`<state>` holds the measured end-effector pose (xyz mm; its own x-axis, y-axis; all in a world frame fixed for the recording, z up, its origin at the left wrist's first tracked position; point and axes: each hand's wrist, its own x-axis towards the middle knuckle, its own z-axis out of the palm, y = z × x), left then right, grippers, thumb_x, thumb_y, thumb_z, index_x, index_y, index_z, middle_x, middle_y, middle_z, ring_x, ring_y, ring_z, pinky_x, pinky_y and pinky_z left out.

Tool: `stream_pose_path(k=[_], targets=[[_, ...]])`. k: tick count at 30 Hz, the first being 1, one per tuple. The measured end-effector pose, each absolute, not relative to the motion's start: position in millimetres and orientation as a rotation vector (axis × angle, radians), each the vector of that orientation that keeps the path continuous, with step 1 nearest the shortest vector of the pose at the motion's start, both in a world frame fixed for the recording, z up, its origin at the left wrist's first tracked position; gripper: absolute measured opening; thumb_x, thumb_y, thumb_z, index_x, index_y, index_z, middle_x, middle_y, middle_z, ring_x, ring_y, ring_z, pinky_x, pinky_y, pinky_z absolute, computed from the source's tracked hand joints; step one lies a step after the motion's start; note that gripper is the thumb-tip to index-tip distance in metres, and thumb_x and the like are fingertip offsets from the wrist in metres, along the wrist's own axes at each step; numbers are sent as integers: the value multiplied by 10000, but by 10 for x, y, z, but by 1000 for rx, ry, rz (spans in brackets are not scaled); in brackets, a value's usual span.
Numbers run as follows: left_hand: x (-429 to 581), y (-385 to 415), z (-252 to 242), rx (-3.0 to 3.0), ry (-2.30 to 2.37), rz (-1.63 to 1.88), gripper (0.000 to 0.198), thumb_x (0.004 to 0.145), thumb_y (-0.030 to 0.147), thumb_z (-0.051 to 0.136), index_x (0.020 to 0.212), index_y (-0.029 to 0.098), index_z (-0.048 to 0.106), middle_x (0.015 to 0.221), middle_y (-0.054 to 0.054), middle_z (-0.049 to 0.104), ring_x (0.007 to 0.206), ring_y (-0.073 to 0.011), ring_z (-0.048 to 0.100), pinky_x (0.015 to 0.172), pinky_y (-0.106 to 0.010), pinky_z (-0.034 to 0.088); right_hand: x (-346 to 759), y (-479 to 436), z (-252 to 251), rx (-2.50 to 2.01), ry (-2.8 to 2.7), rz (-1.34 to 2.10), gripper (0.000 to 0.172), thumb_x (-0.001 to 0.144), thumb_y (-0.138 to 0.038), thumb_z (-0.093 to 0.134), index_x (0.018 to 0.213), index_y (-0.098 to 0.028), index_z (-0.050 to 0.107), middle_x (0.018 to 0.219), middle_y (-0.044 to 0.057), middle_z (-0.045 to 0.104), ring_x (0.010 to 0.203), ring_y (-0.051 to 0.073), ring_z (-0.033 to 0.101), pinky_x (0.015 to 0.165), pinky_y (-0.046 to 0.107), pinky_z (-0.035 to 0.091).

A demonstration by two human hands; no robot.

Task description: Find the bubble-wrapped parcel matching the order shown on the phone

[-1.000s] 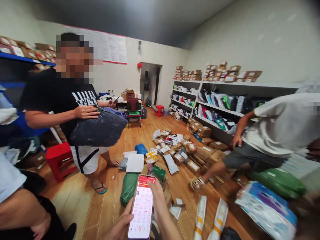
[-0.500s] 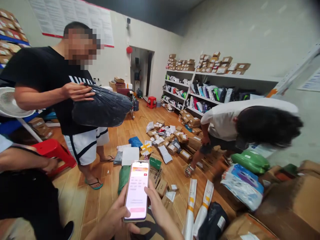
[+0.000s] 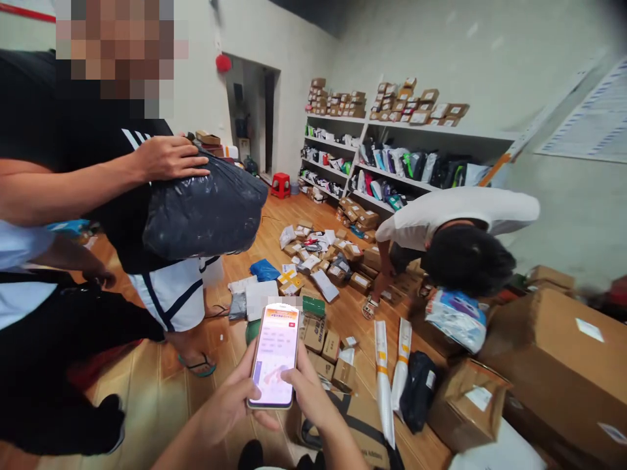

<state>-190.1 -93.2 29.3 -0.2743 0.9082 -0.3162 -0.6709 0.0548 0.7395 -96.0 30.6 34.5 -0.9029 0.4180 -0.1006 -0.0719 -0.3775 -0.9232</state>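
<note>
A smartphone [image 3: 280,346] stands upright at the bottom centre, its lit screen facing me. My left hand [image 3: 238,385] wraps its left edge, thumb against the lower left of the screen. From the other side my right hand [image 3: 309,388] grips it, thumb resting over the lower right of the screen. Text and a pinkish picture fill the display, too small to read. Beyond the phone, small cardboard boxes [image 3: 344,375] and a flat brown carton [image 3: 365,418] lie on the floor. Two long white wrapped tubes [image 3: 383,378] lie right of my hands, beside a black parcel [image 3: 418,391].
A person at the left holds a large dark plastic bag [image 3: 208,212]; another sits or crouches at the far left. A person in a white shirt [image 3: 460,209] bends over at the right. Mixed parcels [image 3: 313,261] cover the floor ahead. Shelves [image 3: 362,121] stand behind; large cartons [image 3: 553,346] sit right.
The phone screen now shows a picture in its lower part. The person with the dark bag appears nearer and larger. The white-shirted person has bent lower. My view has turned rightward.
</note>
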Motion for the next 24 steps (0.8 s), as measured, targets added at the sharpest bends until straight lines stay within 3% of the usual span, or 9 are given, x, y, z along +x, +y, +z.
stream_pose_path(k=[4,8,13,18,22,24], targets=[[-2054,-977,332,299,1063,1521,1035,588,117,526,1422,277,-66,1426,-115,315,1023,-295,520,543,-350,560,-1086,198,337,-525,-1536,2289,589,662,-205,485,1245,-215,401,1224,24,590,1116,230,528,907,358,409],[-2146,-965,332,317,1053,1498,1005,583,142,540,1430,265,13,1397,-121,356,994,-295,532,558,-363,559,-1154,171,296,-497,-1527,2264,555,684,-249,531,1224,-220,409,1205,32,595,1106,239,533,880,360,426],[-2209,-925,302,350,1012,1492,1015,620,123,522,1417,291,-84,1354,-119,424,924,-268,563,568,-363,559,-1185,193,250,-449,-1578,2210,608,677,-251,618,1237,-235,381,1158,45,610,1006,226,580,863,357,441],[-2203,-851,340,397,1052,1485,1031,643,87,515,1396,312,-152,1386,-101,389,951,-252,546,569,-334,560,-1199,269,294,-459,-1609,2158,656,623,-190,647,1232,-243,411,1146,41,616,1009,220,574,876,344,431],[-2154,-774,424,391,1156,1471,1036,636,75,482,1383,299,-200,1420,-90,338,959,-237,540,536,-298,552,-1274,381,375,-664,-1422,2130,430,628,-424,641,973,-169,608,862,38,690,780,196,598,701,294,449],[-2123,-739,457,403,1154,1466,1042,618,78,471,1384,256,-212,1430,-105,318,972,-246,535,537,-306,554,-1332,448,403,-735,-1363,2090,427,645,-546,594,814,-156,630,690,24,670,638,169,566,614,275,422]])
